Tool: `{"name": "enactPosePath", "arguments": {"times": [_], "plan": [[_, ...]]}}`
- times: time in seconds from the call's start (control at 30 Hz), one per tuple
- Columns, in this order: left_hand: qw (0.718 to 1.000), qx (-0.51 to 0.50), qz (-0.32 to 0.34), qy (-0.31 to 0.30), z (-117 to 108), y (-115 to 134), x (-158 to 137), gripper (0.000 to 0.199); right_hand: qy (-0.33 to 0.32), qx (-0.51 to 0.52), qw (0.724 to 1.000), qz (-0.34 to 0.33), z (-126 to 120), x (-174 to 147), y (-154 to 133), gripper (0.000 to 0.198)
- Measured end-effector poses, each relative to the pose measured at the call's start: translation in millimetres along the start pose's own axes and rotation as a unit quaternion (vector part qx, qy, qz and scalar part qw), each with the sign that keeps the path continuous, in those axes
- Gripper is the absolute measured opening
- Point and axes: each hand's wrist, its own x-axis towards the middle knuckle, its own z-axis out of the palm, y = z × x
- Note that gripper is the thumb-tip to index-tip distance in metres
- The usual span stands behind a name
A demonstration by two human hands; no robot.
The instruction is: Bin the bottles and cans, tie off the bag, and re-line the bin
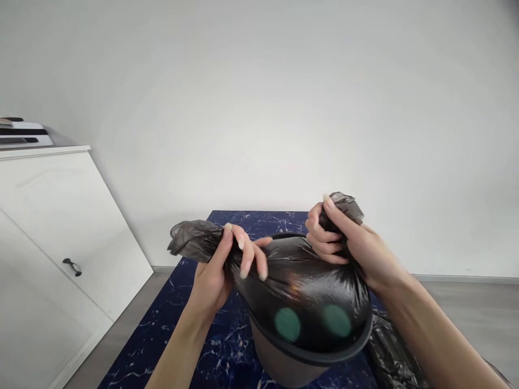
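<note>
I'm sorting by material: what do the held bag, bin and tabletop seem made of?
Bag: thin, glossy black plastic film, by its creases and see-through ends.
Bin: probably plastic, by its smooth, dull wall.
Tabletop: marble-like, dark blue with white veins; stone or printed surface, I can't tell.

You've got a black bag (pixel 316 289) at 5 o'clock: thin plastic film, glossy where stretched, sheer and wrinkled at the bunched ends. Under it your bin (pixel 284 364), smooth matt plastic by the look. Counter (pixel 229 337), 7 o'clock: smooth, marble-look. Crumpled sheet (pixel 393 346), 5 o'clock: shiny plastic. Cabinet (pixel 36 216), 8 o'clock: smooth, painted-looking; handle (pixel 73 267) metal-looking. Wall (pixel 259 108), 12 o'clock: matt. Floor (pixel 474 313), 4 o'clock: dull, wood-look.
</note>
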Motion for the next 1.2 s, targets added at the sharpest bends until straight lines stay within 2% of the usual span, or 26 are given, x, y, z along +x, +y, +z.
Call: {"name": "enactPosePath", "arguments": {"times": [0.1,0.17,0.27,0.37,0.47,0.53,0.6,0.67,0.8,0.87,0.93,1.1,1.2], "plan": [[0.998,0.036,-0.019,-0.045,5.6,5.1,-3.6,0.043,-0.014,-0.08,0.994,0.077,10.4,-1.2,-3.8,0.056],[0.994,0.09,-0.036,-0.047,9.8,6.7,-7.2,0.043,-0.009,-0.146,0.984,0.098,16.3,-2.1,-4.2,0.056],[0.98,0.195,-0.042,-0.005,15.9,6.9,-13.6,0.036,0.012,-0.273,0.96,0.055,22.4,-3.7,-1.5,0.051],[0.959,0.278,-0.028,0.043,20.3,5.9,-19.0,0.022,-0.031,-0.366,0.93,0.015,26.2,-6.4,0.2,0.044],[0.949,0.307,-0.04,0.06,23.0,4.3,-22.0,0.032,-0.125,-0.413,0.902,-0.018,30.7,-9.4,-2.0,0.02],[0.945,0.318,-0.059,0.056,24.5,2.9,-22.8,0.024,-0.166,-0.452,0.876,-0.037,34.3,-10.5,-3.7,0.028],[0.945,0.316,-0.068,0.045,25.9,1.6,-22.6,0.023,-0.172,-0.493,0.852,-0.043,37.5,-10.8,-3.7,0.031],[0.949,0.307,-0.058,0.048,27.1,0.9,-21.9,0.026,-0.158,-0.512,0.843,-0.046,39.3,-10.8,-2.8,0.019],[0.938,0.329,-0.021,0.111,27.3,1.1,-20.8,0.035,-0.128,-0.473,0.871,-0.012,32.9,-10.6,-4.3,0.018],[0.93,0.341,-0.005,0.136,26.3,0.7,-20.7,0.037,-0.137,-0.438,0.888,0.026,23.2,-9.3,-7.2,0.016],[0.928,0.341,0.001,0.147,25.3,-0.3,-20.9,0.036,-0.157,-0.394,0.905,0.04,11.1,-6.7,-9.6,0.022],[0.93,0.331,0.001,0.162,26.2,-3.8,-21.3,0.03,-0.194,-0.31,0.931,0.01,-9.5,0.2,-5.0,0.035],[0.94,0.303,-0.01,0.159,27.8,-5.0,-19.9,0.034,-0.154,-0.191,0.969,0.009,-8.6,1.5,1.4,0.041]]}}
